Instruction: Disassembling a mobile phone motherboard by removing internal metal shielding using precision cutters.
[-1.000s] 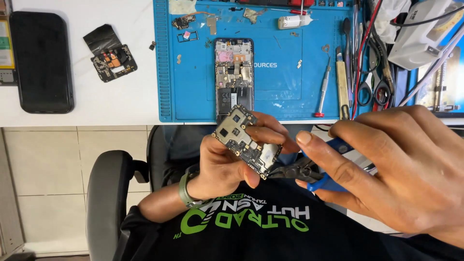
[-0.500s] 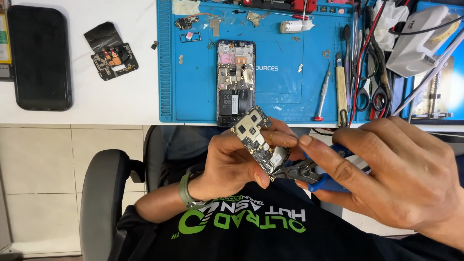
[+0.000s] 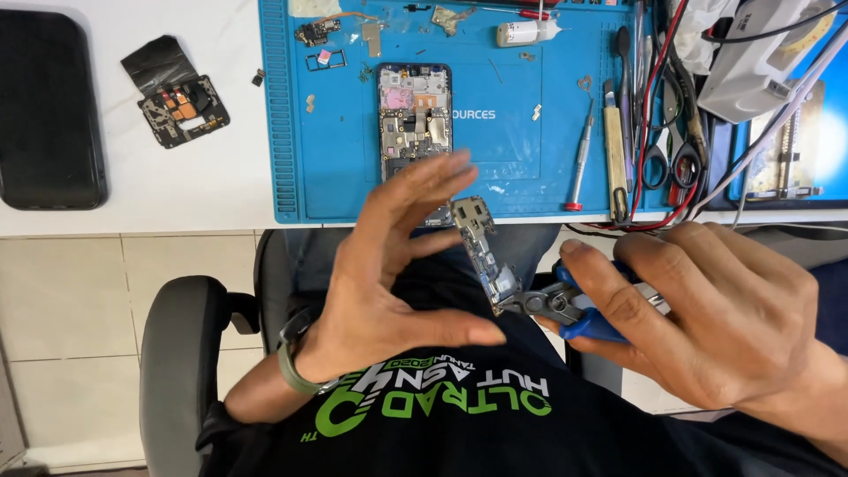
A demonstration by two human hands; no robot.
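Observation:
My right hand grips blue-handled pliers. Their jaws clamp the lower end of a small phone circuit board, which stands tilted over my lap. My left hand is open just left of the board, fingers spread and thumb pointing toward the pliers. One fingertip is close to the board's upper end; I cannot tell whether it touches. Beyond the hands, an opened phone body lies on the blue work mat with its insides showing.
On the white table at left lie a black phone panel and a small dark part. A screwdriver, scissors, a white bottle and cables crowd the mat's right side. A grey chair arm is at lower left.
My left hand has let go of the circuit board and opened its fingers. The board now hangs in the pliers alone, turned more upright.

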